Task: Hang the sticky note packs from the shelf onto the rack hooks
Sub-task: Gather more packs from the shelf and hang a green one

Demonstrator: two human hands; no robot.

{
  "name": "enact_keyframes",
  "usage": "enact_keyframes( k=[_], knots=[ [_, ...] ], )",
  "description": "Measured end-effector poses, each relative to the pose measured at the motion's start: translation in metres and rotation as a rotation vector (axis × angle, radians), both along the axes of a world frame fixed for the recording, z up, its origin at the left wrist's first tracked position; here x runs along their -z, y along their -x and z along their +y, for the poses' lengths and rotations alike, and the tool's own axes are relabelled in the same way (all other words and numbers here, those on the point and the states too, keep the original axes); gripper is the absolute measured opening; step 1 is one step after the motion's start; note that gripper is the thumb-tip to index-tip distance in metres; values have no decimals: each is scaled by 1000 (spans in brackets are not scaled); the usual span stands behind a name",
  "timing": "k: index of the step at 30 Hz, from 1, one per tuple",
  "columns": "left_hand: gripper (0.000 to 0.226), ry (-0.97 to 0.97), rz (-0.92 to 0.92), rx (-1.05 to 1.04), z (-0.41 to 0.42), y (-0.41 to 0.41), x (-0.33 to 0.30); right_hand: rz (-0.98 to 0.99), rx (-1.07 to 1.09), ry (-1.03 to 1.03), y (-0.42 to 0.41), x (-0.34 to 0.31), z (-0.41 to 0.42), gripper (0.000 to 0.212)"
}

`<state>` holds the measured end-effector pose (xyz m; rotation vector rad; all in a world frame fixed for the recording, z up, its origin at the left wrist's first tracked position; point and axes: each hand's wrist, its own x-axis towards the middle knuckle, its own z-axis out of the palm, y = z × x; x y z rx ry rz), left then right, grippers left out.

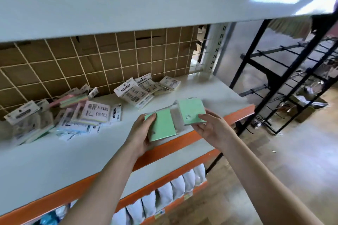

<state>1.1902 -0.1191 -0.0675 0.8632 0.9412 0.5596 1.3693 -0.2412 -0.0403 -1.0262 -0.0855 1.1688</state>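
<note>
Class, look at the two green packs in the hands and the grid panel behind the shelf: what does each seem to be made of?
Green packs: matte paper pads, seemingly in clear glossy plastic wrap, judging by the shiny transparent flap between them. Grid panel: likely cream-coated metal wire, thin rods crossing in squares with cardboard showing through.

printed sticky note packs, lettering too blurred to read

Two packs sit above the shelf's front edge: the left hand holds one pack, the right hand holds another pack just beside it. Behind them, a pile of packs lies to the left and a smaller cluster sits against the wire grid. The hook rack stands off right.
</note>
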Motion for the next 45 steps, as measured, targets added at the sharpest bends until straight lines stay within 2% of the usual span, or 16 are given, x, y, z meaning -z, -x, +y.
enact_keyframes(
  k=[2,4,10,13,16,20,24,26,29,34,37,39,42,45],
  knots=[
    [6,-56,19,-2,-9,-14,-5,18,-40,-97,-14,-7,-19,48],
    [3,-119,2,1,-22,-30,-12,-22,-93,-153,-27,-16,-37,57],
    [16,-380,-75,128,-86,-84,-40,-152,-87,-137,-67,-33,-98,23],
    [22,-446,-63,203,-124,-122,-49,-267,-31,-142,-94,-37,-133,28],
    [11,-431,-52,239,-171,-168,-54,-549,1,-105,-118,-38,-171,31],
    [29,-360,-78,253,-231,-230,-59,-775,128,22,-152,-32,-220,30],
    [40,-503,-109,330,-283,-285,-63,-904,277,135,-189,-23,-267,31],
    [32,-538,-132,416,-309,-310,-66,-917,360,158,-205,-21,-288,33],
    [19,-592,-133,427,-336,-345,-69,-879,386,145,-230,-24,-316,32],
    [21,-532,-225,514,-360,-396,-73,-854,508,180,-285,-38,-343,31],
    [25,-566,-259,611,-361,-430,-76,-845,582,246,-326,-54,-347,33],
    [27,-584,-273,663,-358,-457,-80,-845,602,276,-354,-61,-346,25],
    [24,-634,-284,723,-350,-504,-85,-825,628,191,-395,-68,-340,16],
    [18,-642,-263,712,-332,-556,-96,-884,673,139,-435,-81,-328,15]
  ],
)
